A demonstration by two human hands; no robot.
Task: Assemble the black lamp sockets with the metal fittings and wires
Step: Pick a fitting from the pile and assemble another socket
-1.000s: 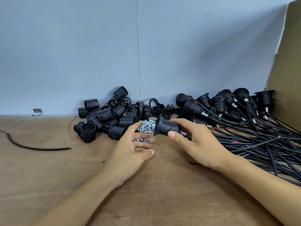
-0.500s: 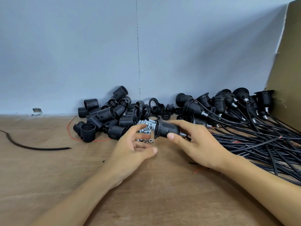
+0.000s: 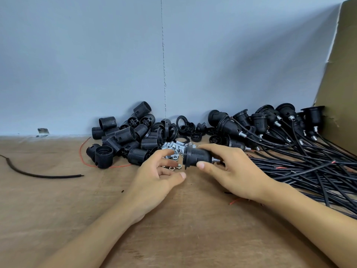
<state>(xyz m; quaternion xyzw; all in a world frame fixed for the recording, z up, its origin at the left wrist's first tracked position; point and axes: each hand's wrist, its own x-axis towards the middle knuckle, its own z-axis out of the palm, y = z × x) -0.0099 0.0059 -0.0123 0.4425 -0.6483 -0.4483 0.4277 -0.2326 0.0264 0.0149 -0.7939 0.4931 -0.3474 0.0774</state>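
Note:
My right hand (image 3: pixel 229 169) grips a black lamp socket (image 3: pixel 197 156) lying sideways, its flanged mouth facing left and a metal fitting at its right end. Just left of it, my left hand (image 3: pixel 156 178) hovers with loosely curled fingers over a small heap of silver metal fittings and nuts (image 3: pixel 174 149); I cannot see anything held in it. Behind lies a pile of loose black threaded socket shells (image 3: pixel 123 138). To the right lie several assembled sockets with black wires (image 3: pixel 289 132).
The wooden table (image 3: pixel 58 209) meets a blue-grey wall. A bundle of black cables (image 3: pixel 318 171) spreads over the right side. A cardboard panel (image 3: pixel 340 74) stands at far right. A loose black wire piece (image 3: pixel 38 174) and a thin red wire (image 3: pixel 83 155) lie at left.
The right hand has brought the socket slightly down and left toward the left hand. The left hand's fingers have spread a little over the fittings.

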